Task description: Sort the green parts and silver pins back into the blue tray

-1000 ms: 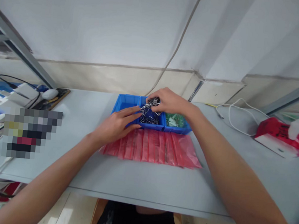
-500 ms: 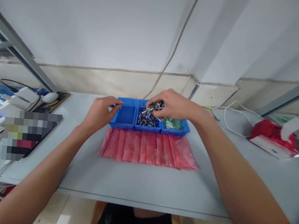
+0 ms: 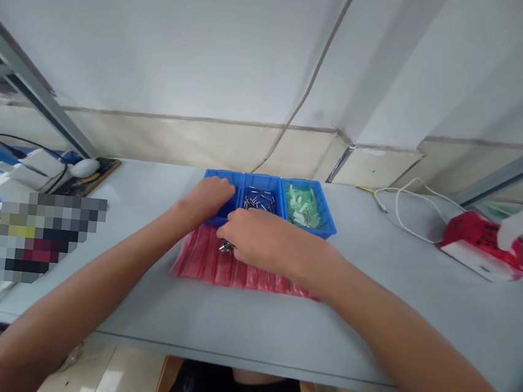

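My right hand [image 3: 262,236] is closed around a bunch of thin silver metal pieces that look like screws [image 3: 226,246], just above a row of pink plastic bags [image 3: 221,273]. My left hand [image 3: 213,196] is over the left blue bin [image 3: 223,174], fingers curled down; whatever they hold is hidden. More of the metal pieces [image 3: 259,202] lie in the middle blue bin [image 3: 261,177]. In the right blue bin [image 3: 330,227] sits a green bag [image 3: 302,206] with pale plastic pieces.
A red tissue pack [image 3: 475,232] and a white cable [image 3: 396,212] lie on the right of the grey table [image 3: 249,324]. Chargers and cables [image 3: 45,166] crowd the left, near a blurred-out object [image 3: 49,234]. A wall [image 3: 178,142] rises behind.
My right hand has come out from above the middle bin, toward me and left, carrying the metal pieces over the pink bags. My left hand has moved right, over the left bin.
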`<action>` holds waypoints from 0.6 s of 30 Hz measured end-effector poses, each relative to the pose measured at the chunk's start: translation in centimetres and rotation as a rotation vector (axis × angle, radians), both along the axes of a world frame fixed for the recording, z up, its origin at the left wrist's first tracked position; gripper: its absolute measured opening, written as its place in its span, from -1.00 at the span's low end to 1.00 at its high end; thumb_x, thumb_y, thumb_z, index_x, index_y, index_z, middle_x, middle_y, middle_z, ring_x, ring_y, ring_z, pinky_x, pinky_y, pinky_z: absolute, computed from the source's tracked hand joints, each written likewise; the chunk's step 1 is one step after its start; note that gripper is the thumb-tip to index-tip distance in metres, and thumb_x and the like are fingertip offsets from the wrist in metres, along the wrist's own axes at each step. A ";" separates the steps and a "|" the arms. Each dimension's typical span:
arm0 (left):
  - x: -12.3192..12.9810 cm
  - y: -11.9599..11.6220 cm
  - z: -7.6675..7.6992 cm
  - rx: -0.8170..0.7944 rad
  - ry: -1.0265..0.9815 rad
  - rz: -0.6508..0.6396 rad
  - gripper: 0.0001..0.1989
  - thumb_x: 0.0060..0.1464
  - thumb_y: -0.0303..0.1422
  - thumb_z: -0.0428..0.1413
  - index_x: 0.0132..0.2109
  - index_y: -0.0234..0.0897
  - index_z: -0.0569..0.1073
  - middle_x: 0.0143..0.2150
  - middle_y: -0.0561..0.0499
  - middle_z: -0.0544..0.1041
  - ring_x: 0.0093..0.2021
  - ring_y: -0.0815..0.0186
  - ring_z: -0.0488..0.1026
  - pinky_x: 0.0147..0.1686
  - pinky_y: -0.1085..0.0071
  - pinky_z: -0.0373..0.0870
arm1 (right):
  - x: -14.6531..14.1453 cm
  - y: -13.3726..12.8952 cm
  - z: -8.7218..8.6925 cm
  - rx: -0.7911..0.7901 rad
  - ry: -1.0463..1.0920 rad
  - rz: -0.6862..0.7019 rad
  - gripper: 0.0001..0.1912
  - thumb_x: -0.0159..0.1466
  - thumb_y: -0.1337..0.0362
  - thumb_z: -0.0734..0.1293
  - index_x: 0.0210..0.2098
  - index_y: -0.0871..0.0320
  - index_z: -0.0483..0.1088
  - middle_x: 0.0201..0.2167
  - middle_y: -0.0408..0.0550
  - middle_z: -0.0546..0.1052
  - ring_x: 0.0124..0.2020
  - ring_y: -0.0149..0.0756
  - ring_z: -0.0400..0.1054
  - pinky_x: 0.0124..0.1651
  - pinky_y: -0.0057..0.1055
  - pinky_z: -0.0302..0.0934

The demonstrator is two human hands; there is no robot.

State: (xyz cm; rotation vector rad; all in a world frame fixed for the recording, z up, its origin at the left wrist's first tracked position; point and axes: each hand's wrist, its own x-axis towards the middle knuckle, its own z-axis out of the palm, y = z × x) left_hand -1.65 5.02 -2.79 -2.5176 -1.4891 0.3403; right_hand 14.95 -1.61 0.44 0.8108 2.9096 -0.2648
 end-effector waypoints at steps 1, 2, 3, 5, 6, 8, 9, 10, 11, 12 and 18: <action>0.1 -0.1 0.1 -0.001 0.001 0.003 -0.74 0.27 -0.60 0.00 -0.09 -0.44 0.60 -0.11 -0.30 0.65 -0.08 0.03 0.65 -0.16 0.30 0.50 | -0.2 0.0 -0.4 0.021 0.000 0.010 -0.80 0.26 0.56 0.30 -0.40 0.18 0.45 -0.47 -0.08 0.49 -0.53 -0.36 0.22 -0.44 -0.33 -0.13; 0.2 -0.1 0.3 -0.001 0.001 0.005 -0.74 0.27 -0.60 0.01 -0.09 -0.44 0.60 -0.10 -0.30 0.65 -0.07 0.03 0.65 -0.15 0.30 0.50 | -0.4 -0.1 -0.8 0.043 0.004 0.018 -0.80 0.27 0.56 0.30 -0.37 0.18 0.46 -0.46 -0.08 0.49 -0.54 -0.35 0.21 -0.45 -0.32 -0.13; 0.3 -0.1 0.4 0.000 0.001 0.006 -0.74 0.27 -0.61 0.01 -0.08 -0.44 0.60 -0.09 -0.30 0.65 -0.07 0.03 0.65 -0.16 0.29 0.50 | -0.5 -0.1 -1.0 0.065 0.013 0.022 -0.80 0.28 0.55 0.30 -0.35 0.17 0.47 -0.46 -0.08 0.49 -0.55 -0.35 0.21 -0.45 -0.32 -0.14; 0.5 -0.1 0.5 0.006 0.002 0.008 -0.74 0.26 -0.61 0.02 -0.08 -0.44 0.60 -0.10 -0.31 0.65 -0.08 0.01 0.65 -0.17 0.27 0.51 | -0.6 -0.1 -1.3 0.097 0.028 0.022 -0.81 0.30 0.54 0.29 -0.31 0.17 0.49 -0.46 -0.08 0.48 -0.57 -0.35 0.20 -0.46 -0.30 -0.15; 0.6 -0.1 0.5 0.010 0.001 0.007 -0.74 0.25 -0.61 0.02 -0.09 -0.44 0.60 -0.11 -0.32 0.65 -0.09 -0.01 0.65 -0.18 0.26 0.51 | -0.7 -0.2 -1.4 0.105 0.027 0.017 -0.80 0.31 0.53 0.29 -0.30 0.17 0.50 -0.47 -0.08 0.48 -0.57 -0.34 0.20 -0.47 -0.30 -0.16; 0.7 0.0 0.5 0.025 -0.004 0.004 -0.74 0.24 -0.62 0.02 -0.12 -0.44 0.61 -0.13 -0.32 0.66 -0.10 -0.03 0.65 -0.20 0.23 0.52 | -0.6 -0.1 -1.2 0.110 0.015 0.010 -0.80 0.30 0.54 0.29 -0.27 0.17 0.52 -0.44 -0.06 0.50 -0.55 -0.32 0.23 -0.46 -0.30 -0.16; 0.6 0.0 0.5 0.034 -0.008 0.000 -0.74 0.24 -0.62 0.02 -0.13 -0.44 0.62 -0.14 -0.32 0.66 -0.11 -0.02 0.65 -0.20 0.24 0.52 | -0.5 -0.1 -1.1 0.106 0.010 0.008 -0.79 0.29 0.54 0.29 -0.26 0.17 0.53 -0.42 -0.04 0.52 -0.54 -0.31 0.26 -0.46 -0.30 -0.16; 0.6 0.0 0.4 0.045 -0.013 -0.004 -0.74 0.24 -0.63 0.02 -0.14 -0.43 0.62 -0.14 -0.31 0.66 -0.12 0.00 0.65 -0.20 0.25 0.52 | -0.4 -0.1 -0.9 0.099 0.008 0.005 -0.78 0.27 0.54 0.30 -0.24 0.17 0.53 -0.39 -0.03 0.54 -0.51 -0.29 0.29 -0.45 -0.30 -0.15; 0.5 0.0 0.4 0.055 -0.018 -0.009 -0.74 0.23 -0.63 0.03 -0.16 -0.42 0.62 -0.14 -0.30 0.66 -0.13 0.02 0.65 -0.20 0.27 0.51 | -0.2 0.0 -0.7 0.089 0.007 0.000 -0.78 0.26 0.55 0.30 -0.25 0.17 0.53 -0.37 -0.01 0.55 -0.48 -0.28 0.32 -0.44 -0.31 -0.14; 0.5 0.0 0.3 0.065 -0.024 -0.015 -0.75 0.22 -0.63 0.04 -0.17 -0.41 0.62 -0.15 -0.29 0.67 -0.14 0.04 0.65 -0.20 0.29 0.51 | 0.0 0.1 -0.4 0.079 0.007 -0.007 -0.78 0.24 0.55 0.30 -0.26 0.17 0.53 -0.36 -0.01 0.56 -0.45 -0.26 0.35 -0.42 -0.31 -0.12; 0.3 -0.1 0.1 0.089 -0.026 -0.057 -0.76 0.17 -0.67 0.08 -0.18 -0.39 0.61 -0.17 -0.26 0.67 -0.17 0.07 0.65 -0.24 0.32 0.47 | 1.8 0.0 2.0 0.038 -0.117 -0.143 -0.72 0.11 0.62 0.27 -0.37 0.14 0.48 -0.47 -0.09 0.50 -0.50 -0.31 0.25 -0.43 -0.31 -0.14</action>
